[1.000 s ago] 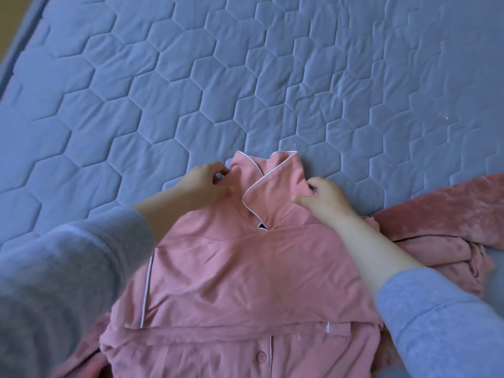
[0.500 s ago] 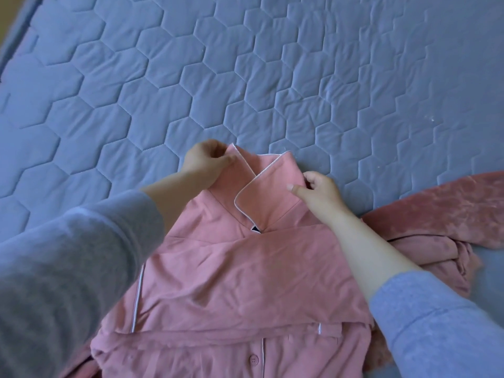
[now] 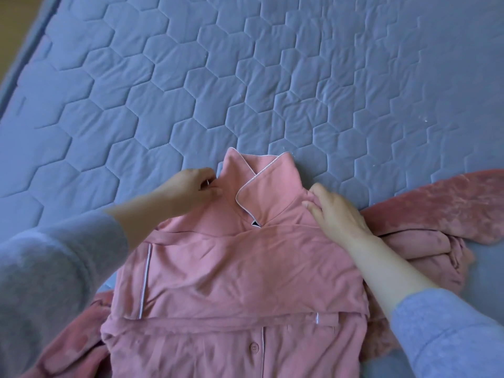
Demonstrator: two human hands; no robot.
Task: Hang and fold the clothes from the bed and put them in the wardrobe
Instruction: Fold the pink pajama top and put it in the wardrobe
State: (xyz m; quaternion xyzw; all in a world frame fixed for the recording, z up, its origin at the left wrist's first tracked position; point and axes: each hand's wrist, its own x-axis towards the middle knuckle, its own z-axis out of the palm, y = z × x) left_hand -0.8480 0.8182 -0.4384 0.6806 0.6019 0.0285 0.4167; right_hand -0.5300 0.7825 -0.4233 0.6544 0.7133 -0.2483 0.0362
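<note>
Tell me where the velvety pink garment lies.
In the head view the velvety garment lies at the right on the quilt, beside and partly under the pink pajama top, by the right hand.

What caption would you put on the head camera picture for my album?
Left hand and right hand hold the collar of a pink shirt on the blue bed.

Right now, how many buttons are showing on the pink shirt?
1: a pink button on the front placket of the pink shirt, near the bottom edge of the view. More may be hidden under the fabric folded across above it.
</note>
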